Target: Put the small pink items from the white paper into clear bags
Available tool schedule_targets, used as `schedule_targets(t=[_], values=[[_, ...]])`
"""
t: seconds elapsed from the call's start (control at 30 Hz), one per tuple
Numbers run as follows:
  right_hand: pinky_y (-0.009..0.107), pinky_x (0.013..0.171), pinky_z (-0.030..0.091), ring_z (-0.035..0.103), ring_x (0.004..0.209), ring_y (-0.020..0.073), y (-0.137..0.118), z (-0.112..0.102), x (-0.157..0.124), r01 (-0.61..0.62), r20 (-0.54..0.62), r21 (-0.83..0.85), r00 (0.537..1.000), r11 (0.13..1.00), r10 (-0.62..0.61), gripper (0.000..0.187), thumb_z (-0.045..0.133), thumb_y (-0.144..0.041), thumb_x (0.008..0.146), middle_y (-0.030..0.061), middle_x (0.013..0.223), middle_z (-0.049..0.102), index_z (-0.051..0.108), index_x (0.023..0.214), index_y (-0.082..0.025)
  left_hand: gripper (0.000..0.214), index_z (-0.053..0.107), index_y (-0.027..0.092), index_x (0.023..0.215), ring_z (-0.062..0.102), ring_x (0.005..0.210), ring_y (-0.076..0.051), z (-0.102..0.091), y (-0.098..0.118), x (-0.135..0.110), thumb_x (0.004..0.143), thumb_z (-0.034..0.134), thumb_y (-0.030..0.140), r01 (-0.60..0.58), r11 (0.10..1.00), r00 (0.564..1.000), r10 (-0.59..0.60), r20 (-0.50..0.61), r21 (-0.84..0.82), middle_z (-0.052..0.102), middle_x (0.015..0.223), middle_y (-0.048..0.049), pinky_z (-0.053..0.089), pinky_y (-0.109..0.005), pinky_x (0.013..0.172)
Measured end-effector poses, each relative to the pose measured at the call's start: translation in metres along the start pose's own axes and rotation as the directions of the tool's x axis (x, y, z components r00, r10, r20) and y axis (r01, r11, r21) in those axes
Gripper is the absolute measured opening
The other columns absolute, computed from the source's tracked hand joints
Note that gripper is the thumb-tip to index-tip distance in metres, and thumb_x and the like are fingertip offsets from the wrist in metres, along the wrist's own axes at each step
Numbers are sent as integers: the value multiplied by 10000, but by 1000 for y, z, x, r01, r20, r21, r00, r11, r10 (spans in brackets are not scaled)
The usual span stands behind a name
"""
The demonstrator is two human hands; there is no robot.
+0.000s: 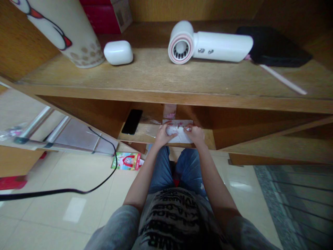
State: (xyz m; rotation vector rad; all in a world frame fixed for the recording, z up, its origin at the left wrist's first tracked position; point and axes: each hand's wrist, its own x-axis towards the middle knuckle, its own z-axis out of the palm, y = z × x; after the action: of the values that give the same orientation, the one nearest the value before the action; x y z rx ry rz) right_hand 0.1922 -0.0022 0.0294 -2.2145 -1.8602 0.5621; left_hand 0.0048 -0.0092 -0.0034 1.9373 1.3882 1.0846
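Both my hands work over a white plastic-wrapped packet with pink print [179, 136], which lies on a low wooden shelf [137, 133]. My left hand [165, 135] grips its left side around a white bulge. My right hand [195, 134] pinches its right edge with the fingertips. A pink-printed strip [169, 111] stands up just behind the packet. A black smartphone [132, 121] lies on the shelf to the left of my left hand, not touching it. The packet's contents are hidden.
A wooden shelf edge [166, 95] runs above my hands. On top stand a white hair dryer [200, 43], a white rounded case [118, 52], a tall cup [70, 34] and a black bag [273, 47]. A black cable [78, 189] and a picture card [126, 161] lie on the tiled floor.
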Motion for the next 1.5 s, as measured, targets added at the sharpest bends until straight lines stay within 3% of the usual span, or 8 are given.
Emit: schedule_targets(t=[0.2,0.53,1.1,1.5], values=[[254,637,422,639,782,203,-2,1,-1,-5,-25,68,1000,998,7,276,538,-419,770,51,800,696,694,921,-249,575,515,195,1114,546,1035,-213,0,0,0,628,758,380,-14,1000,1000,14,-10,1,590,1167,-73,432,-357,907],[230,511,319,541,568,132,-4,19,3,151,-34,346,988,926,-149,239,563,-402,748,1,632,631,696,820,-217,679,466,189,1208,563,992,-217,2,-4,-1,624,758,377,-6,999,1000,5,-10,-32,622,1073,-75,434,-362,891],[237,503,281,507,538,127,-13,23,2,216,29,437,967,873,-253,247,524,-359,764,12,614,632,703,774,-189,684,436,200,1237,559,1006,-206,4,-8,-2,646,743,359,-11,998,1000,10,-9,-62,619,1083,-63,440,-356,898],[232,555,356,529,602,140,-4,31,-9,288,-38,505,949,814,-312,251,514,-407,784,9,662,617,653,806,-199,659,454,208,1220,562,994,-201,4,-5,-1,650,738,376,-10,999,1000,9,-27,-53,612,1094,-68,456,-353,881]])
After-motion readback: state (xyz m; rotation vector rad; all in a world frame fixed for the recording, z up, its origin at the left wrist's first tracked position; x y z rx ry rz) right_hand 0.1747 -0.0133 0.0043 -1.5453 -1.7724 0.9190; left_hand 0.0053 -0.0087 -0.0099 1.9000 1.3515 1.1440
